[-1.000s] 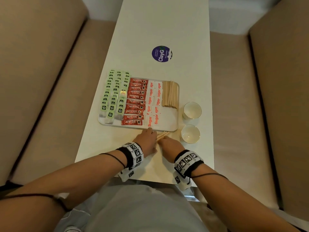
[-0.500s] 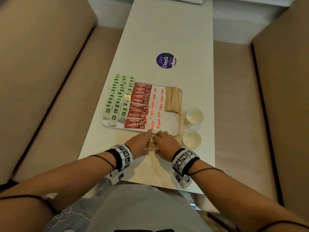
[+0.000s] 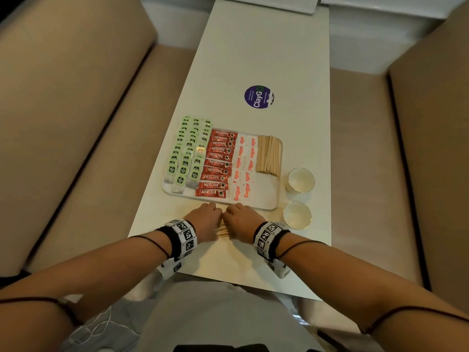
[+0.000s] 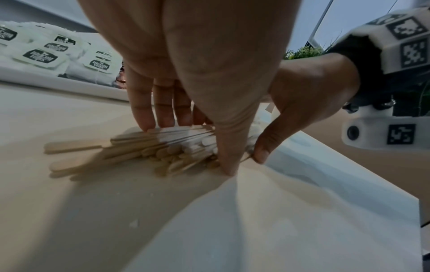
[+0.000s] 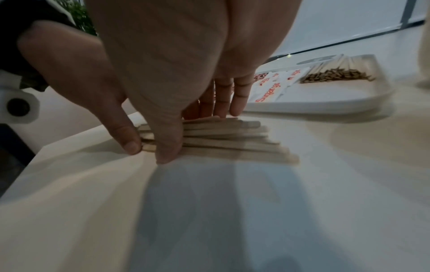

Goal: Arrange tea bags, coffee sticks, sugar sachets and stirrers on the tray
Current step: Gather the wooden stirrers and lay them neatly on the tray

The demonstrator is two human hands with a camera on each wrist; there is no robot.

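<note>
The tray (image 3: 264,207) already holds tea bags (image 3: 186,158), Nescafé sticks (image 3: 218,163), sugar sachets (image 3: 242,171) and 1 stirrer stack (image 3: 269,154). Left hand (image 3: 206,219) and right hand (image 3: 239,221) together clasp the last loose stirrers (image 3: 223,228) on the table (image 3: 253,47); these remain to place.

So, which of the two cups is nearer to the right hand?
The cup nearest the person, beside the tray's corner; the other cup stands farther from the right hand.

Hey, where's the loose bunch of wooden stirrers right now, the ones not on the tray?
The loose stirrers lie on the table just in front of the tray, gathered between the left hand and right hand.
</note>
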